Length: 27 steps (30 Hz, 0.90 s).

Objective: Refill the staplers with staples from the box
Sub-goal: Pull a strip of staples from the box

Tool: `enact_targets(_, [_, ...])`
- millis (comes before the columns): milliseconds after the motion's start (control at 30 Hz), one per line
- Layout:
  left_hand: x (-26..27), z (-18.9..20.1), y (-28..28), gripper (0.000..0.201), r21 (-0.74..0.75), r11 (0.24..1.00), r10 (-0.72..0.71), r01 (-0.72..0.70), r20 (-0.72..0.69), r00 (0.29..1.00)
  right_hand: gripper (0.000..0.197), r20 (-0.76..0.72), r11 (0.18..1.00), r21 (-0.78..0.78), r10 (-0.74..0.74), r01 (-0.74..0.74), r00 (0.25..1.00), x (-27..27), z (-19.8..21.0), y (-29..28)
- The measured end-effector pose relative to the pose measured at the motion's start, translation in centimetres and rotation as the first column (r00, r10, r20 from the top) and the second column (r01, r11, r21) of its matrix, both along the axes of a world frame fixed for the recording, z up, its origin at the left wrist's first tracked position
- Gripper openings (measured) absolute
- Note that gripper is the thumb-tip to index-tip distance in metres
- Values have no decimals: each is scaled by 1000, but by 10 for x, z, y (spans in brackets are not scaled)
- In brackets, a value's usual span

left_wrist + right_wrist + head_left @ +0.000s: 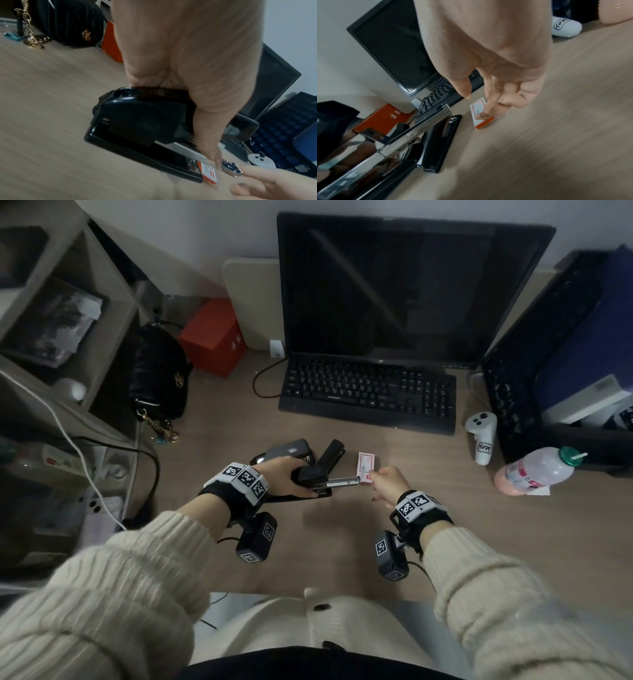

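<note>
My left hand (301,479) grips a black stapler (313,474) held just above the desk. Its top is swung open and the silver staple rail (342,482) sticks out to the right. In the left wrist view my fingers wrap the stapler body (142,121). A small white and orange staple box (364,465) lies flat on the desk just beyond the rail tip. My right hand (376,475) hovers over it, and the index fingertip (483,114) touches the near end of the box (476,108), thumb apart. Two more staplers, a grey one (287,448) and a black one (330,455), lie behind.
A keyboard (368,395) and monitor (404,292) stand behind the staplers. A black handbag (161,371) and red box (214,337) sit at back left. At right are a white controller (481,436), a lying bottle (534,470) and a black crate (513,378).
</note>
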State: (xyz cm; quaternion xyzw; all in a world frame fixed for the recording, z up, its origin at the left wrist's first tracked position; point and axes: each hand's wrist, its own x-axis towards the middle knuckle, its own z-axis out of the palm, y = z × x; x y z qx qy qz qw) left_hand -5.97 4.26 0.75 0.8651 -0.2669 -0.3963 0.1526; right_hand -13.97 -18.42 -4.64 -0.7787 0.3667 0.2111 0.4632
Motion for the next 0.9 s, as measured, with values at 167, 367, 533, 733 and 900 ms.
enact_targets(167, [-2, -3, 0, 29, -7, 1000, 4, -4, -14, 1000, 8, -11, 1000, 26, -5, 5, 1000, 0, -2, 2])
enact_targets(367, [-2, -3, 2, 27, -6, 1000, -6, 6, -32, 999, 24, -11, 999, 29, -18, 18, 1000, 2, -4, 5])
enact_targets(533, [-2, -3, 3, 36, -8, 1000, -11, 11, -51, 999, 31, -28, 999, 26, -29, 29, 999, 6, -9, 3])
enact_targets(733, [-4, -15, 3, 40, -15, 1000, -18, 17, -36, 999, 41, -38, 999, 8, -36, 36, 999, 9, -23, -1])
enact_targets(900, [-6, -21, 0, 40, 4, 999, -50, 50, -9, 999, 43, -51, 1000, -22, -8, 7, 999, 9, -28, -1])
